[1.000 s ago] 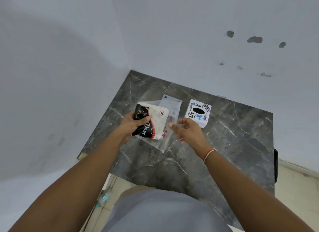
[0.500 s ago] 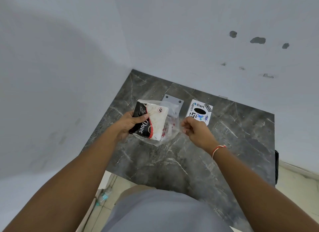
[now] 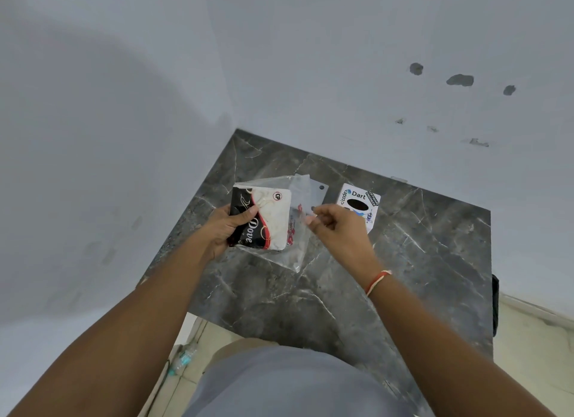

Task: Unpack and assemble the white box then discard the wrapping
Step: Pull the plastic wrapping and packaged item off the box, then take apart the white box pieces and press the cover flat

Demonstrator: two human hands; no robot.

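Note:
A flat folded box (image 3: pixel 273 218), white with a black and red "Dove" print, sits inside a clear plastic wrapping (image 3: pixel 299 227). My left hand (image 3: pixel 228 227) grips the box through the wrapping at its left side, thumb on top, holding it a little above the dark marble table (image 3: pixel 419 261). My right hand (image 3: pixel 337 230) pinches the wrapping's open right edge between thumb and fingers. The wrapping's free end hangs down to the right of the box.
A white card (image 3: pixel 360 204) with a "Dart" sticker lies on the table behind my right hand. A grey plate with holes (image 3: pixel 318 193) lies under the wrapping. White walls close the table's left and back. A plastic bottle (image 3: pixel 183 357) lies on the floor.
My right hand went from open beside the wrapping to a fist on it, and now pinches its edge with fingertips. The wrapping has spread out wider to the right.

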